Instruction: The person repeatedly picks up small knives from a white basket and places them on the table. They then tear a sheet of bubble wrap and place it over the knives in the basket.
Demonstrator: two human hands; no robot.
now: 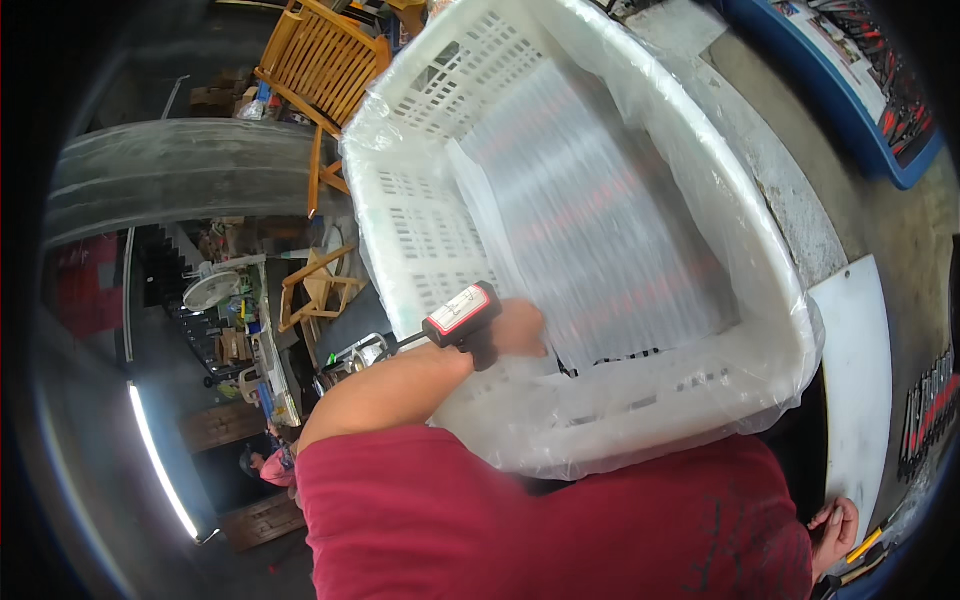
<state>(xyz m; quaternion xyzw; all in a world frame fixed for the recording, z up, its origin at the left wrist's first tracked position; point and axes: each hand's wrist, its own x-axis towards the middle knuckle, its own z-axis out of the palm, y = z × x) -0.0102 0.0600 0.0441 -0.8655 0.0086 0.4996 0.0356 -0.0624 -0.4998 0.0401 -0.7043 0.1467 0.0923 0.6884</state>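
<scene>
Inside a white plastic basket (395, 262), lined with clear film, lie long packs in clear plastic sleeves (590, 205) with faint red marks. My left hand (518, 328) reaches over the basket's left wall, beside the lower left corner of the packs. It is blurred and its fingers are hidden, so its grip does not show. A black device (465, 312) with a white label sits on that wrist. Far to the lower right, my right hand (834, 532) rests at the edge of a white board (850, 400), fingers loosely bent and apart, with nothing seen in them.
At the upper right stands a blue tray (905, 175) with many red and black tools. More red and black tools (930, 415) lie on the right, and a yellow-handled tool (865, 546) is by my right hand. A wooden folding chair (325, 65) stands beyond the basket. Another person (275, 465) is far left.
</scene>
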